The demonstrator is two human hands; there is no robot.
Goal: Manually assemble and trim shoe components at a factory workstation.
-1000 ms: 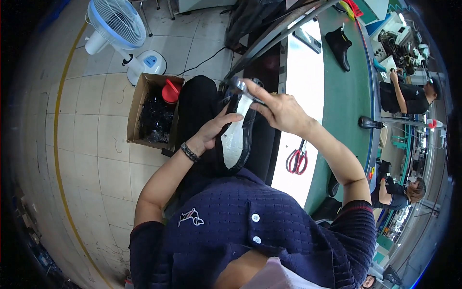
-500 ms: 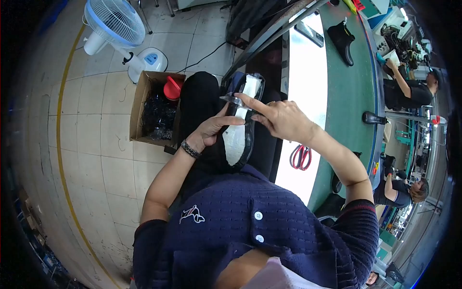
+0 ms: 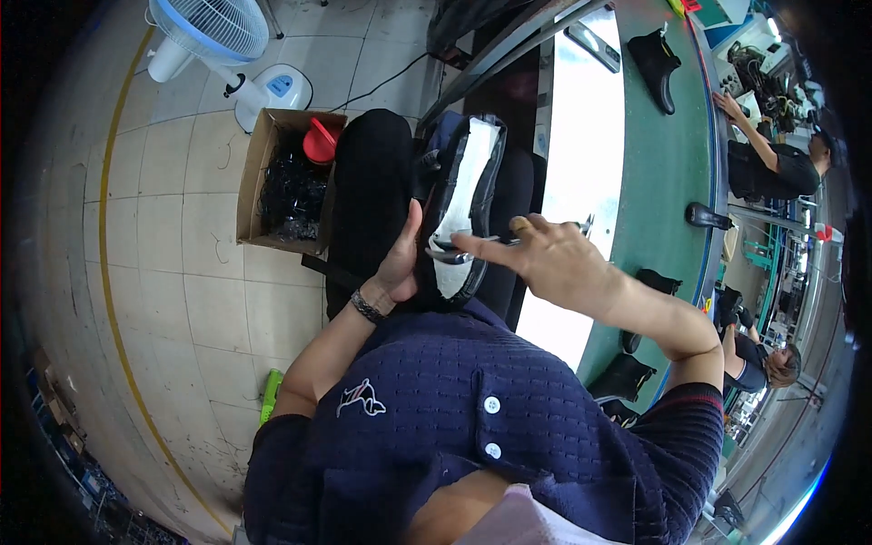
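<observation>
A black shoe lies bottom up across my lap, with a long white underside facing me. My left hand cradles its left side near the close end; the thumb stands up and the other fingers are partly hidden beneath it. Over the same end, my right hand grips a metal tool with a curved, blade-like tip resting across the white underside. Its index finger stretches along toward the tip. A shiny end of metal shows beyond the knuckles; the exact kind of tool cannot be made out.
To the left stand a cardboard box of black scraps with a red container, and a fan. On the right, a white tabletop bears a phone; black boots stand on a green surface. Two people work beyond.
My right hand and the tool have moved down the shoe toward me. My left thumb has lifted off the white underside to its left side. The red-handled scissors are now hidden.
</observation>
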